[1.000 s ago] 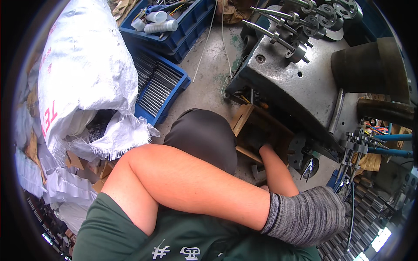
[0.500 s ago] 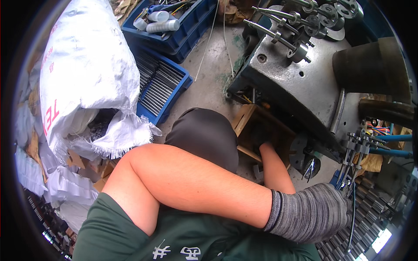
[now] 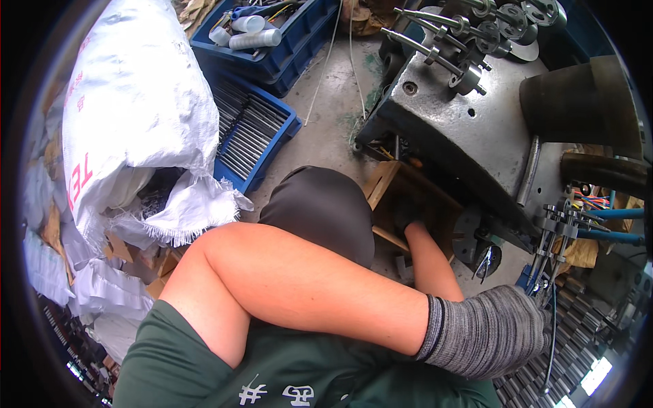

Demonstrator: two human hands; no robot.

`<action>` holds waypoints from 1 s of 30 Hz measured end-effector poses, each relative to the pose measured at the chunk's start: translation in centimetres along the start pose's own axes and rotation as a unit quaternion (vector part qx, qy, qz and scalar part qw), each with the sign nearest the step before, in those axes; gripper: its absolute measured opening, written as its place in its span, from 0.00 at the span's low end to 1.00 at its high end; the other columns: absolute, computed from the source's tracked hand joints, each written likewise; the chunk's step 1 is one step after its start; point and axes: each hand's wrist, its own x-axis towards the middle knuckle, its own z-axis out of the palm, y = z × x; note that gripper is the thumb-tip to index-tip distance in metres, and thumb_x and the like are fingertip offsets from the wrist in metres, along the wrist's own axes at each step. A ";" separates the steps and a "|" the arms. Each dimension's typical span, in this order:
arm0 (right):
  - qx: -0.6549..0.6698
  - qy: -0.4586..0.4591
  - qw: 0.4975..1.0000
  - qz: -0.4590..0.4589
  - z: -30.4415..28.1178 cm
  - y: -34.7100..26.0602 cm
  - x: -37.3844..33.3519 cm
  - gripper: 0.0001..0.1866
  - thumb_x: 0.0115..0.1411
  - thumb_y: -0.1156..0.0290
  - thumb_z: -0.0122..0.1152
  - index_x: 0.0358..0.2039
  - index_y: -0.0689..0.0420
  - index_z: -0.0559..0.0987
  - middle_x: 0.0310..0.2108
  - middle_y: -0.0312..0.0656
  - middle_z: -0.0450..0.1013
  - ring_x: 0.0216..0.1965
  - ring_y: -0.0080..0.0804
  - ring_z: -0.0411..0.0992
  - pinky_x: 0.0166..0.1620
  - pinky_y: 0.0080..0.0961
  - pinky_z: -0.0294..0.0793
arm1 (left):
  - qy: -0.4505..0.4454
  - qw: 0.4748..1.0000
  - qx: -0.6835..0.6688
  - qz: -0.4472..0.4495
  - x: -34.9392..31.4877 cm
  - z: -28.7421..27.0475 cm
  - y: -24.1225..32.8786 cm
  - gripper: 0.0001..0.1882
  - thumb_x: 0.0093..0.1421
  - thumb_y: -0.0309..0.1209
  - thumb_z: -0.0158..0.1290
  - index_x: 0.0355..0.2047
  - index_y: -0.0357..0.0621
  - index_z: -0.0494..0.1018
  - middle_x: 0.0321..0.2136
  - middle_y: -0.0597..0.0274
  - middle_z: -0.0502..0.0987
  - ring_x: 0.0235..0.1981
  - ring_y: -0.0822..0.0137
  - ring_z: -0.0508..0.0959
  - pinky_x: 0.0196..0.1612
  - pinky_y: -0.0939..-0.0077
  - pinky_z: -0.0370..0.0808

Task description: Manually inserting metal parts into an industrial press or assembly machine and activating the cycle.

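Observation:
My bare left forearm crosses in front of me from the left. Its hand, my left hand (image 3: 486,333), wears a grey striped knitted glove and lies at the right, beside a thin dark rod (image 3: 550,347) and a metal fixture with upright rods (image 3: 559,231). The back of the glove faces up. Its fingers are turned away at the far side, so their grip and anything in them are hidden. My right hand does not show. Below the glove's far edge lie rows of grey metal cylinders (image 3: 578,319).
A heavy metal machine table (image 3: 442,109) at the upper right bears several shafts with round flanges (image 3: 466,78). Under it sits a wooden box (image 3: 382,187), with a bare lower leg (image 3: 432,262) reaching in. At left are a white woven sack (image 3: 136,102) and a blue crate (image 3: 275,149) of metal rods.

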 end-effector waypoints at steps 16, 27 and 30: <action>0.075 0.026 0.997 -0.004 -5.7 -3.8 -1.7 0.23 0.66 0.58 0.55 0.56 0.59 0.79 0.56 0.55 0.74 0.58 0.49 0.73 0.63 0.41 0.69 | 0.205 0.978 -0.020 0.042 -1.0 -0.8 -0.2 0.14 0.56 0.34 0.59 0.39 0.37 0.74 0.30 0.49 0.76 0.30 0.50 0.78 0.33 0.59 0.76; 0.130 -0.088 0.985 -0.076 -25.1 -3.4 -13.8 0.19 0.55 0.62 0.70 0.44 0.58 0.85 0.44 0.57 0.80 0.45 0.51 0.81 0.51 0.40 0.81 | 0.167 0.974 0.152 0.005 -2.6 -4.5 4.6 0.15 0.57 0.38 0.61 0.42 0.46 0.77 0.35 0.55 0.75 0.37 0.51 0.79 0.39 0.53 0.77; 0.112 -0.073 0.987 -0.094 -31.4 -3.0 -19.2 0.18 0.55 0.66 0.71 0.46 0.56 0.85 0.47 0.53 0.76 0.44 0.49 0.81 0.50 0.37 0.83 | 0.186 0.971 0.136 0.065 -3.3 -4.9 5.5 0.16 0.58 0.37 0.61 0.44 0.45 0.77 0.36 0.53 0.76 0.38 0.49 0.79 0.41 0.54 0.77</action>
